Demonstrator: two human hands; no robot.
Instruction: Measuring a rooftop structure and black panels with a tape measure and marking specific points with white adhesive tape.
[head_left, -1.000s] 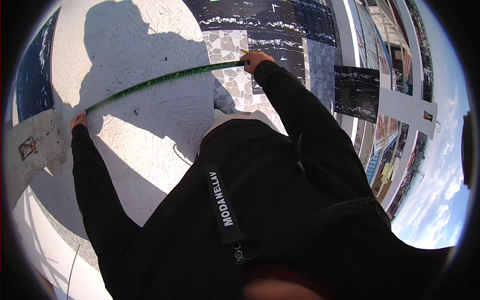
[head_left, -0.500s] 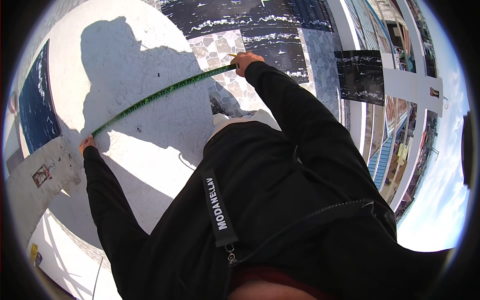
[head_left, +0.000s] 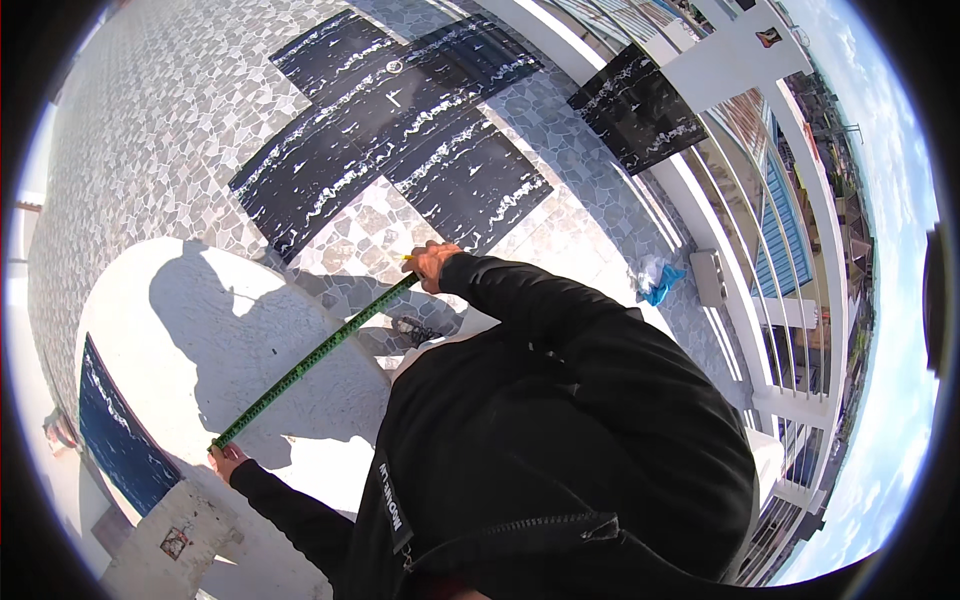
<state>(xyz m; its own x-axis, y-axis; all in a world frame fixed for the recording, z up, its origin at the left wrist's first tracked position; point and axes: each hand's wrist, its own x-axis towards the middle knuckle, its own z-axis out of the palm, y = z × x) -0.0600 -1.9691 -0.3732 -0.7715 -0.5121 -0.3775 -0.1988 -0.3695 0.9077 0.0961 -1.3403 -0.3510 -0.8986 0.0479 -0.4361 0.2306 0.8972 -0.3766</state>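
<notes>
A green tape measure strip (head_left: 315, 357) runs nearly straight and slanting over the sunlit white rounded surface (head_left: 130, 290), between my two hands. My left hand (head_left: 227, 461) pinches its near-left end beside the white surface's edge. At the other end, my right hand (head_left: 432, 264) is closed round the tape, and a thin yellow pencil-like stick (head_left: 408, 258) pokes out from its fingers. Whether a tape case sits inside the right hand is hidden. A dark tile with white veins (head_left: 122, 425) lies at the left of the white surface, near my left hand.
Several black white-veined tiles (head_left: 330, 180) lie on the stone-patterned floor (head_left: 190, 110) ahead. Another black panel (head_left: 637, 110) leans by the white railing (head_left: 765, 330) on the right. Near it are a blue plastic bag (head_left: 664, 285) and a pale block (head_left: 709, 278). A rough concrete ledge (head_left: 195, 515) stands lower left.
My view has swung, showing more of the floor and black tiles ahead. Both hands sit lower in the picture and keep hold of the tape, which looks straighter and steeper.
</notes>
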